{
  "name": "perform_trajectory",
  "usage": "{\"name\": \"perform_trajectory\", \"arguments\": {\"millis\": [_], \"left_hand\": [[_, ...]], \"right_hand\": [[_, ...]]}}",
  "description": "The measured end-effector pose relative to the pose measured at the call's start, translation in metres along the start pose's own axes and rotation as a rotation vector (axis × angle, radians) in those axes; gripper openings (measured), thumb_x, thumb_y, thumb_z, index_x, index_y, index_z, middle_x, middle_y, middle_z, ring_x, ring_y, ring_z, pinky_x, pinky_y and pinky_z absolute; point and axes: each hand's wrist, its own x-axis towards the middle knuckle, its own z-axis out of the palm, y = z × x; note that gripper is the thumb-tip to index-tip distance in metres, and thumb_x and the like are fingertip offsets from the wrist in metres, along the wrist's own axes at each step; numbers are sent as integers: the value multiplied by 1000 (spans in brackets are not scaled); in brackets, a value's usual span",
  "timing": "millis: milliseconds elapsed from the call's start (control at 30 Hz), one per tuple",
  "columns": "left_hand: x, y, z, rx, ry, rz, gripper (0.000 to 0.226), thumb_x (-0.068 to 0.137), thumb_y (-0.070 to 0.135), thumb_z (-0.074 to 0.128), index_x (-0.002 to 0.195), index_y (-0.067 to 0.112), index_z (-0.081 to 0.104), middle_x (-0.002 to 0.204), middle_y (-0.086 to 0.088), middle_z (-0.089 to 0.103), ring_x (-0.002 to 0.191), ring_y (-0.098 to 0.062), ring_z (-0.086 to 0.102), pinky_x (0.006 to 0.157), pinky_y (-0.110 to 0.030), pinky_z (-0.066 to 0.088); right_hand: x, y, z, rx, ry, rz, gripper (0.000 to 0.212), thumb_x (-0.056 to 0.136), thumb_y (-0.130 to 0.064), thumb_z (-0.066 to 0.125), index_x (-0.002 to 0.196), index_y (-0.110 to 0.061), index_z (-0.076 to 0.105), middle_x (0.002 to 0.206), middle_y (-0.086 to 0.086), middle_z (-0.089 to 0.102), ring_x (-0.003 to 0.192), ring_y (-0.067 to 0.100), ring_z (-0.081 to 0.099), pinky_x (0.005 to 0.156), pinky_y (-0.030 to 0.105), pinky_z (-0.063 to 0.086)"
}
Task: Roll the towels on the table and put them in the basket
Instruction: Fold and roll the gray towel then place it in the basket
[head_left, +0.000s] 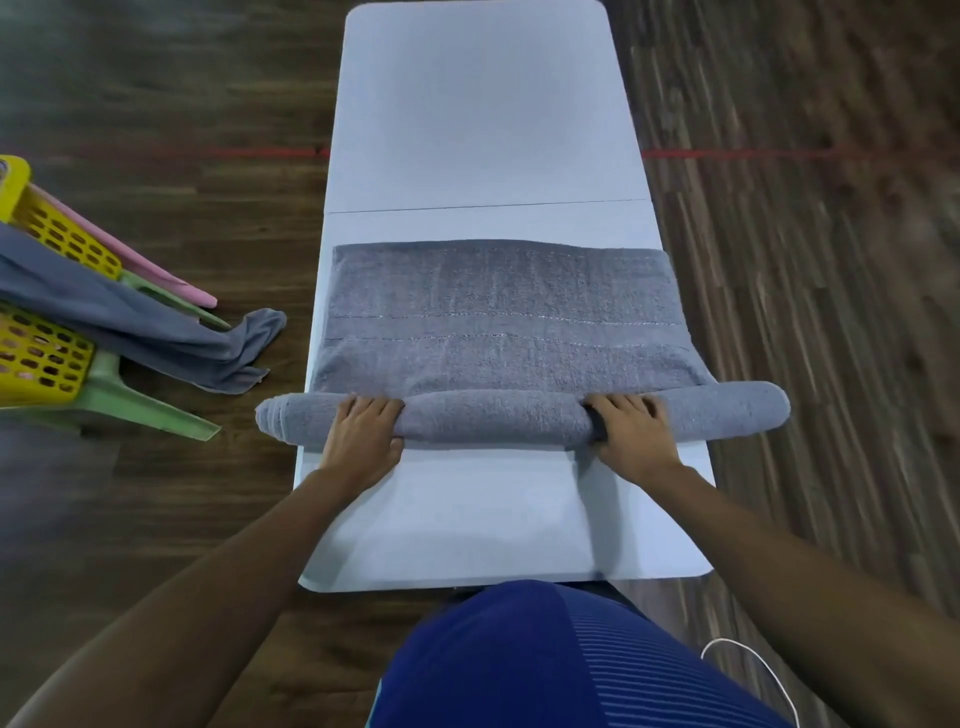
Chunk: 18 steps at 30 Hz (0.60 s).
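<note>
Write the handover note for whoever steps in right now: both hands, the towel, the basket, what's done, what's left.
Left hand: fingers curled over the rolled part of the grey towel, left of middle.
Right hand: grips the same roll, right of middle.
Towel: the near part is a roll lying across the table, ends overhanging both sides; the far part lies flat.
Yellow basket: off the table to the left; a second grey towel hangs out of it to the floor, unrolled.
Done: roll started.
Left: finish rolling, put it in the basket, probably roll the hanging towel too.
</note>
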Motion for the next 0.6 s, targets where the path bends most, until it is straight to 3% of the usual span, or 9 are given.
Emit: {"name": "perform_trajectory", "arguments": {"millis": [67, 133, 200, 233, 300, 400, 500, 600], "left_hand": [[2, 2, -10, 12, -45, 7, 34, 77, 42, 48, 95, 18, 63, 94, -4, 68, 89, -26, 61, 96, -43, 35], [4, 4, -19, -23, -172, -38, 44, 74, 53, 28, 80, 21, 57, 80, -1, 63, 80, -25, 59, 87, -39, 33], [7, 4, -22, -150, -263, -130, 38, 77, 52, 32, 76, 21, 54, 78, 1, 57, 80, -26, 57, 80, -36, 33], [8, 4, -20, -215, -259, -165, 29, 79, 47, 41, 79, 22, 55, 82, 2, 57, 82, -25, 55, 80, -36, 34], [8, 2, -15, -295, -125, -223, 17, 80, 35, 55, 90, 23, 58, 91, 1, 60, 88, -23, 55, 87, -40, 37], [4, 0, -3, -276, 124, -192, 22, 87, 31, 58, 102, 15, 61, 100, -8, 64, 97, -30, 58, 89, -44, 40], [-6, 1, 2, -238, 13, -47, 55, 86, 58, 42, 114, 15, 61, 113, -6, 66, 105, -28, 58, 95, -44, 40], [-11, -3, 2, -180, -93, 41, 77, 77, 72, 45, 127, 16, 55, 126, -5, 60, 117, -26, 53, 102, -43, 36]], "right_hand": [[6, -2, -14, 31, -69, 19, 46, 75, -39, 59, 120, -32, 54, 120, -4, 62, 116, 20, 52, 105, 43, 21], [12, -1, -27, 63, -206, 39, 42, 76, -48, 52, 114, -32, 58, 114, -3, 64, 112, 21, 54, 103, 44, 23], [17, 1, -33, 82, -308, 78, 39, 82, -51, 53, 114, -31, 59, 114, 0, 64, 112, 22, 54, 102, 43, 24], [18, 3, -33, 89, -290, 100, 39, 81, -50, 56, 115, -30, 59, 115, 0, 63, 113, 23, 54, 102, 43, 24], [17, 5, -27, 101, -100, 137, 41, 80, -45, 63, 118, -30, 58, 120, 0, 59, 117, 24, 51, 102, 43, 25], [10, 3, -16, 112, 177, 95, 39, 85, -45, 64, 117, -24, 60, 120, 2, 58, 117, 28, 50, 99, 43, 28], [-1, 3, -7, 111, 73, 13, 66, 73, -62, 70, 127, -28, 54, 128, -3, 56, 123, 24, 48, 105, 41, 24], [-6, 4, -2, 47, 40, -19, 65, 71, -40, 75, 130, -28, 52, 128, -1, 57, 123, 25, 48, 105, 41, 24]]}}
